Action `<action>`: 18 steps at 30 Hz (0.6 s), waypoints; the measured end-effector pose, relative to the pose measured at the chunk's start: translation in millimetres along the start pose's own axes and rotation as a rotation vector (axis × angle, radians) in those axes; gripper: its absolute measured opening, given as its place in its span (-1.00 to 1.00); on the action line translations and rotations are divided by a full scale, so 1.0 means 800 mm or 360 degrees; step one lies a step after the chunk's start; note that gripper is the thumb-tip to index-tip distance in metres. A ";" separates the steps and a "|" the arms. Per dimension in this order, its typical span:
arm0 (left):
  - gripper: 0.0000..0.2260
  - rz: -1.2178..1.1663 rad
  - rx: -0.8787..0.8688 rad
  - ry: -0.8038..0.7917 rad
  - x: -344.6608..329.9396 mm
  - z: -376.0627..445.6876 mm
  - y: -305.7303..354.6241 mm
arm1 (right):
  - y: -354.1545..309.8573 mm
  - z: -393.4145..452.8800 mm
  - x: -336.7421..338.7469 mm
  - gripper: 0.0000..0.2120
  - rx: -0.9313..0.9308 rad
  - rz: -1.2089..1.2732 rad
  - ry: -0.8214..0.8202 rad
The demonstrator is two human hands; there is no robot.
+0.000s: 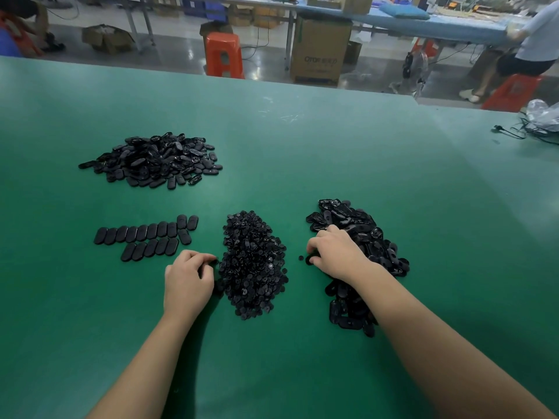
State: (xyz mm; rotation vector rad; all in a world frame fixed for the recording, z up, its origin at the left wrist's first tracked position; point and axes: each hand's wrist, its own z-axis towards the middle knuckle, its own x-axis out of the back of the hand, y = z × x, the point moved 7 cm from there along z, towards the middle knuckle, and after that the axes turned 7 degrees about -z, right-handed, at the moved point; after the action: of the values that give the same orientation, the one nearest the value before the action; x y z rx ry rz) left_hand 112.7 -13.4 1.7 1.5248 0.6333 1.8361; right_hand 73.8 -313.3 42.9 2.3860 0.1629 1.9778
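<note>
Green table (272,140), left hand (189,279) tight on a small disc (215,262), right hand (335,252) tight round an oval shell (311,259).

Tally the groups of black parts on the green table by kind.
Heaps of oval shells: 2
Heap of small round discs: 1
Laid-out rows of oval pieces: 1
Total: 4 groups

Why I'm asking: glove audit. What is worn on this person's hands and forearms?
Nothing shows: the left hand and right hand are bare, without gloves, rings or watch. The left forearm and right forearm are bare too, no sleeve in view.
</note>
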 end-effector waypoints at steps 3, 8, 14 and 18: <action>-0.78 -0.0009 0.0006 0.0004 0.000 0.000 0.000 | -0.001 0.002 0.000 -0.76 0.0022 0.0000 0.0005; -0.77 -0.0007 0.0015 0.0002 0.001 0.000 0.000 | 0.005 0.003 0.005 -0.85 -0.0053 0.0358 0.0089; -0.78 0.0000 0.0008 0.0001 0.001 0.000 0.001 | 0.018 -0.001 0.002 -0.70 -0.0338 0.1024 0.0088; -0.78 0.0001 0.0019 -0.0004 0.001 -0.001 0.000 | 0.019 -0.008 -0.008 -0.84 -0.0526 0.1500 0.0116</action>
State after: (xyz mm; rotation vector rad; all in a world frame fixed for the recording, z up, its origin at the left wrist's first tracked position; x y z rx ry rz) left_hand 112.0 -12.8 2.4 1.5344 0.6439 1.8337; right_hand 67.3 -329.5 39.6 2.3447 -1.3994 2.1009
